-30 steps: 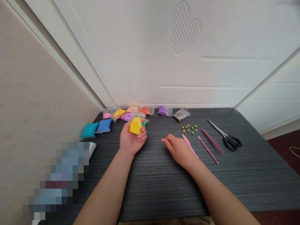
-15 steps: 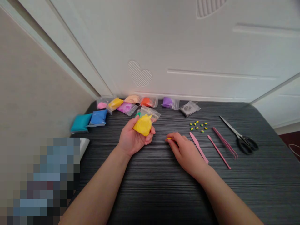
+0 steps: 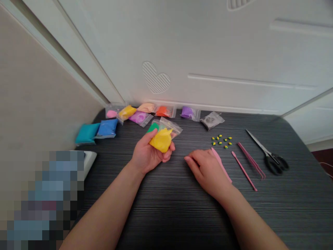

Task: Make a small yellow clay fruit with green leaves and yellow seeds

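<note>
My left hand [image 3: 147,152] is closed around a plastic bag of yellow clay [image 3: 161,140], held above the table left of centre. Behind that bag, partly covered by it and by my thumb, is a green clay packet [image 3: 153,127]. My right hand [image 3: 205,168] rests low over the dark tabletop, its thumb and fingers pressed together in a pinch. Whatever lies between those fingertips is hidden. Just beyond this hand sit several tiny yellow-and-green clay pieces [image 3: 220,142]. A pink plastic knife [image 3: 222,163] lies alongside it, partly covered.
Right of the knife are a thin pink modelling tool [image 3: 244,171], pink tweezers [image 3: 251,160] and black-handled scissors [image 3: 272,158]. Clay bags line the back edge, including purple [image 3: 187,113] and grey [image 3: 212,120]. Blue [image 3: 107,128] and teal packets [image 3: 87,133] lie left. A white panel [image 3: 221,52] rises behind.
The yellow bit at my right fingertips has gone out of sight as the fingers curled downward. My left hand and its bags have shifted slightly right, showing more green. The view has tilted slightly.
</note>
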A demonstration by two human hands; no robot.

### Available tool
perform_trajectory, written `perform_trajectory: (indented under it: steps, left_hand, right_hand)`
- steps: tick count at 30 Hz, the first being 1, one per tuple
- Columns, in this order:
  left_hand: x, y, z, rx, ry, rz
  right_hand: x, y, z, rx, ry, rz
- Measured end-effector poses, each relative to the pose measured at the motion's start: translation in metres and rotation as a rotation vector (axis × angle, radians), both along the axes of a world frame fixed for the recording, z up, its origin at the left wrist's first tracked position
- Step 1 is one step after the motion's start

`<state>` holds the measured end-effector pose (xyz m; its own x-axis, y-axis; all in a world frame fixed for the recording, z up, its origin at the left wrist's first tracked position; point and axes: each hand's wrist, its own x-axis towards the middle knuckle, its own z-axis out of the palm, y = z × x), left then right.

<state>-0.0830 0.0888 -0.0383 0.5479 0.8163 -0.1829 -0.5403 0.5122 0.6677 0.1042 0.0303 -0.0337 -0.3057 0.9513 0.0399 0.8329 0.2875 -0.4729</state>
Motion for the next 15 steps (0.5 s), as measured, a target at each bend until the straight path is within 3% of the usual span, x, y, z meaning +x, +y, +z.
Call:
perform_trajectory:
  steps: [4,15]
  left_hand:
    - [-0.0006,-0.0007,-0.0016,-0.007,-0.008,-0.025]
    - [0.0001,-0.0021,-0.0048,-0.011,-0.016,-0.041]
  right_hand:
    - [-0.0020,-0.0008,0.0023,0.014,-0.095,-0.008]
    - [0.0004,-0.0002,-0.0070,0.021,-0.034,-0.004]
